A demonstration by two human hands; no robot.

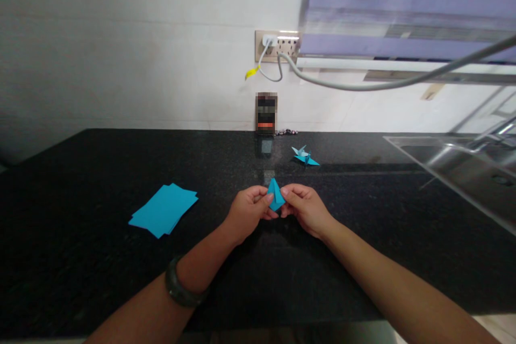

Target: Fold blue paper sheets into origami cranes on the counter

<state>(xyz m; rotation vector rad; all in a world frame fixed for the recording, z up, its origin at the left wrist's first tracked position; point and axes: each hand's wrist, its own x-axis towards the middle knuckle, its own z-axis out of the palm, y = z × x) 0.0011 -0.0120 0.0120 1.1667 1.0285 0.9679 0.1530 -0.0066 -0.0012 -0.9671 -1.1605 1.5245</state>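
A small folded piece of blue origami paper (276, 196), shaped like a diamond with a pointed top, is held up between both hands above the dark counter. My left hand (250, 209) pinches its left side, thumb across the front. On the right edge, my right hand (304, 206) grips it between thumb and fingers. Some of the fingers behind the paper are hidden. Beyond the hands, folded blue paper cranes (306, 158) rest on the counter. To the left lies a loose stack of flat blue paper sheets (163, 209).
The black speckled counter (226, 161) runs back to a tiled wall. A phone (266, 113) leans upright there, with a beaded string (287, 132) beside it. Above are a wall socket (277, 46) and a grey cable (355, 86). At the right is a metal sink (475, 166).
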